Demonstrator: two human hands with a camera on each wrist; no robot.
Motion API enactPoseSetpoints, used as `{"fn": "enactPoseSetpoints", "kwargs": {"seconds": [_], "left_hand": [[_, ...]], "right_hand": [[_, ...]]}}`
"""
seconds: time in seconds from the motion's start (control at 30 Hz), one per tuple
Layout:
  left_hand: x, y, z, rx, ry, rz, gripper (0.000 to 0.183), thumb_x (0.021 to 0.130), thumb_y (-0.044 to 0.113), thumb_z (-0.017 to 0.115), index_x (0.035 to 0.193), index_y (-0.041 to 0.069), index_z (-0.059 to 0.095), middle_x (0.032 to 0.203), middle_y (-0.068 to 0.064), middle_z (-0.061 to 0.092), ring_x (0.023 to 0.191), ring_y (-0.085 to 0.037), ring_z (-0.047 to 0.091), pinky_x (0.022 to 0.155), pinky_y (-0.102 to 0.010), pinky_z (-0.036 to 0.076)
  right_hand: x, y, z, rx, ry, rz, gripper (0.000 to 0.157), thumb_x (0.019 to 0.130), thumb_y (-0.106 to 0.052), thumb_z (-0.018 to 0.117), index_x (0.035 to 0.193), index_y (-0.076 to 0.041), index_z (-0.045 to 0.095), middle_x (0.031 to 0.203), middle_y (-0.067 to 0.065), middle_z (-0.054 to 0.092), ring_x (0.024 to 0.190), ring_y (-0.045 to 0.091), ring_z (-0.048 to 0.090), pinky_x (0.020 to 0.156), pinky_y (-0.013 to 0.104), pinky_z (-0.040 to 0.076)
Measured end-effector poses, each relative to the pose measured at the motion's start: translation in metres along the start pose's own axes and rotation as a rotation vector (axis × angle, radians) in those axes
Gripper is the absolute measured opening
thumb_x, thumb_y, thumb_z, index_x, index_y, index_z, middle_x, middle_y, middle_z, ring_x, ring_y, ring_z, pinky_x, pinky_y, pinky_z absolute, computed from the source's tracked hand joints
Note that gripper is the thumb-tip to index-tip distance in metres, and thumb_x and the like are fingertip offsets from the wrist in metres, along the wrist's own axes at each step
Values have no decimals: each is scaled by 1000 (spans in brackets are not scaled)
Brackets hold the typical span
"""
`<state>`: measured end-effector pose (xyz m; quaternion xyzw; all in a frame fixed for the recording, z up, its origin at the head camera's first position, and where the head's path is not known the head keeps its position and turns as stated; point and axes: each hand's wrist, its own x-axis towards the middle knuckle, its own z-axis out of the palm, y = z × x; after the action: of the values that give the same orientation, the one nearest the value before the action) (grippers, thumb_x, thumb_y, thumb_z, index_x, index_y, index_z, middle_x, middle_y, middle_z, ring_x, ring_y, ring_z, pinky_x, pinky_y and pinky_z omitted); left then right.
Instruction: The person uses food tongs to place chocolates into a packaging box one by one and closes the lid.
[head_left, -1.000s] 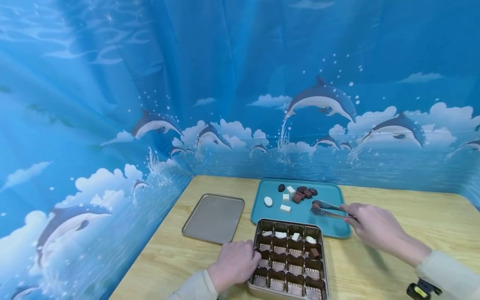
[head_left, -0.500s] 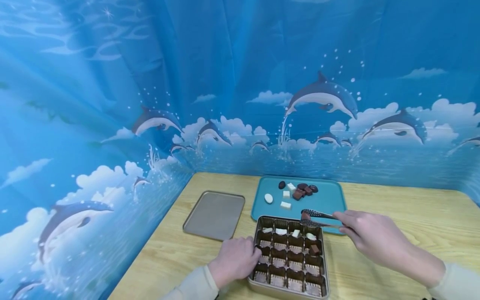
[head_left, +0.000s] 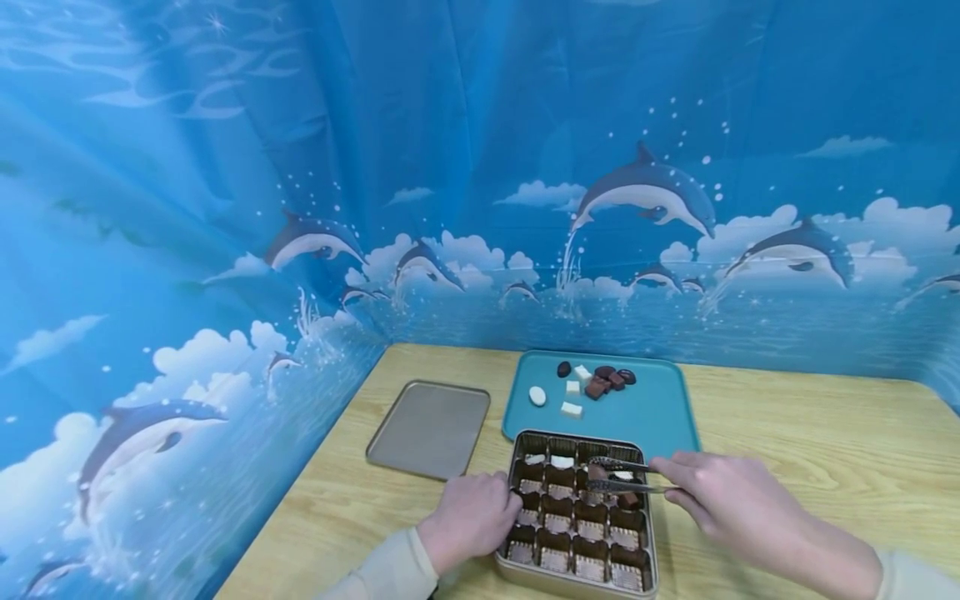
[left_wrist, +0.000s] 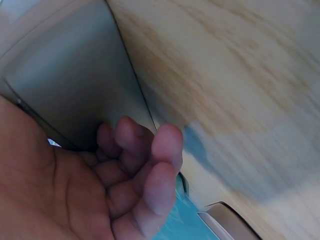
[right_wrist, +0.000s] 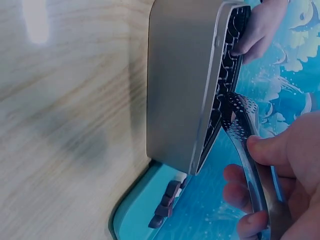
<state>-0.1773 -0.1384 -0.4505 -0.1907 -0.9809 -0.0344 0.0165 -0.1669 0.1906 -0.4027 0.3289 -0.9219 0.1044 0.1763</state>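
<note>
Tongs (head_left: 626,488) hold a brown piece (head_left: 597,472) between their perforated tips, right of the bottom centre of the head frame. We see both over the upper right part of the tin (right_wrist: 180,85), at the third compartment from the left in its far row; whether the piece touches the tin we cannot tell. Our right hand (head_left: 738,500), at the lower right, pinches the tongs, and the right wrist view shows our thumb on one side of them and our fingers bent round the other.

Our left hand (head_left: 472,518), at the lower centre, lies against the tin's left side. In the left wrist view its fingers are loosely bent beside the metal wall, the palm in sight; whether they grip the rim we cannot tell.

The tin stands upright, its dark insert divided four by four. In the far row we make out white pieces (head_left: 561,462), partly hidden by the tongs towards the right; a brown block (head_left: 630,501) sits in the rightmost compartment of the second row.

Just beyond the tin we have a teal tray (head_left: 645,417). On its left half lie a white oval (head_left: 537,396), white blocks (head_left: 572,410), a dark oval (head_left: 564,368) and a brown cluster (head_left: 597,387). A grey tray (head_left: 429,429) lies left of centre. Beneath everything we see the wooden table (head_left: 787,417), and a blue dolphin curtain (head_left: 480,167) fills the upper frame.
</note>
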Motion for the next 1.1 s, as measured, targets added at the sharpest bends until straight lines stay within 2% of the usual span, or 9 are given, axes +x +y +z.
{"fn": "enactPoseSetpoints", "kwargs": {"seconds": [0.2,0.5,0.7,0.93,1.1], "left_hand": [[3,0,-1,15,17,15,37,102,34,47,71,15,56,61,2,49,50,-14,48,47,-32,40],[6,-2,0,8,-11,-10,36,101,35,47,77,12,60,64,0,53,55,-18,54,52,-35,46],[3,-1,1,-7,-24,-6,36,102,36,47,82,10,63,65,0,55,55,-17,54,52,-34,46],[5,-1,1,-7,4,2,37,102,35,47,76,12,59,63,0,53,53,-17,53,49,-32,44],[4,-1,0,-23,-24,-12,37,102,35,46,79,10,61,65,0,54,55,-16,53,51,-33,45]], "right_hand": [[-3,-2,5,21,-17,-8,38,81,-19,81,117,-11,73,98,-1,76,72,8,69,62,28,58],[-4,-3,9,38,-47,19,38,84,-22,79,120,-10,72,110,4,76,86,20,74,72,39,61],[-6,-4,10,58,-66,42,37,86,-22,78,120,-9,72,111,5,76,87,22,75,73,40,61],[-6,-5,9,50,-61,80,41,86,-23,78,123,-8,70,116,9,74,95,27,74,80,44,60],[-7,-5,8,60,-49,82,44,85,-24,79,124,-8,70,117,11,74,97,29,74,80,45,60]]}}
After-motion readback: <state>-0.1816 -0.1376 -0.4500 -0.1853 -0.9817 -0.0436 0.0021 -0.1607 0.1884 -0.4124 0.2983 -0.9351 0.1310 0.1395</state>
